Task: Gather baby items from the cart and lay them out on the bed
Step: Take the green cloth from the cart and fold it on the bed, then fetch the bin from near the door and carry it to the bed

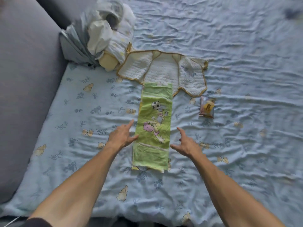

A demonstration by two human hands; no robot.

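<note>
A folded green cloth (154,125) with a cartoon and a football print lies lengthwise in the middle of the bed (246,54). Its far end overlaps a white quilted baby vest (164,69) with yellow trim, spread flat. My left hand (122,135) is open beside the cloth's left edge, its thumb touching that edge. My right hand (186,144) is open just off the cloth's right edge, fingers spread and holding nothing. A small wrapped packet (207,107) lies to the right of the cloth.
A pile of diapers and baby clothes (105,31) sits at the bed's far left corner, against the grey padded headboard (24,79). The light blue printed sheet is wrinkled. A dark blurred object (293,12) shows at the top right.
</note>
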